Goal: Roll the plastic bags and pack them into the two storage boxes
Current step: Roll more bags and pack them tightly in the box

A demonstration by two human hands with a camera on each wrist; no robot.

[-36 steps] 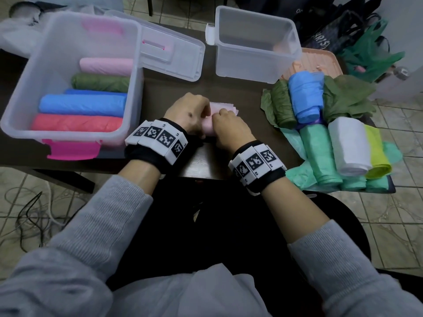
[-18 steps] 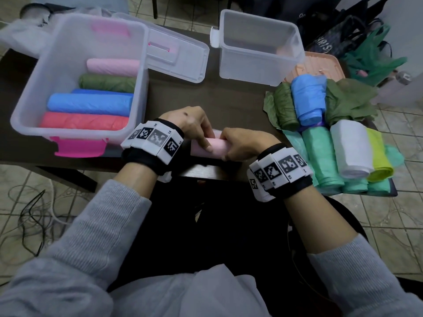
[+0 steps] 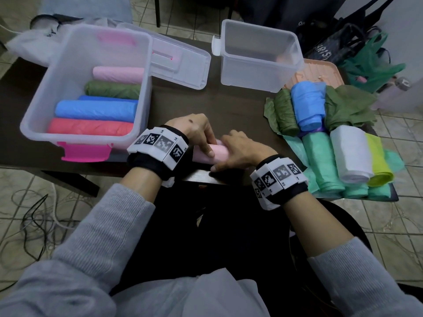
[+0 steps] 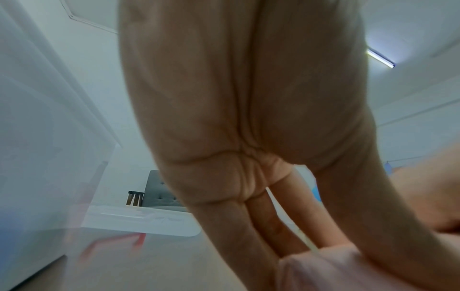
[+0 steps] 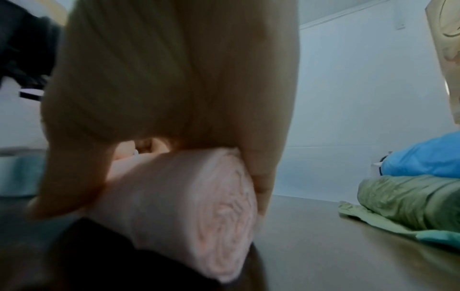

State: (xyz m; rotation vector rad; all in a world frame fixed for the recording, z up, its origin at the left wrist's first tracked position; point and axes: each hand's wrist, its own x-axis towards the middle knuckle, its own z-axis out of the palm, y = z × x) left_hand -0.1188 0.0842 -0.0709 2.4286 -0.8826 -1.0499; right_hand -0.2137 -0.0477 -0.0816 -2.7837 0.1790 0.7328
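Drawn back toward the near edge of the table [image 3: 233, 110], the pink roll [image 3: 216, 152] now lies as a finished cylinder where a second ago a flat tail of the bag still stuck out beyond the knuckles. Both hands have come back with it. The left hand [image 3: 194, 131] rests over the left half, fingers curled down onto the plastic. The right hand [image 3: 238, 152] wraps the right end, thumb underneath at the table's lip. To my eye the rolling is done and this one is ready to be lifted into a box.

The larger storage box [image 3: 34, 120] to the left holds pink, green, blue and red rolls laid side by side. The smaller storage box [image 3: 295, 62] further back looks bare inside. A pile of rolled and loose bags [image 3: 325, 156] waits on the right.

From above, the roll's end is hidden by the right hand. The right wrist camera shows it plainly: a tight spiral of layers on the pink roll [image 5: 224, 216], with the fingers [image 5: 263, 167] pressed against its far side. The left wrist view is blurred and shows only the left fingers [image 4: 224, 226] reaching down to the plastic.
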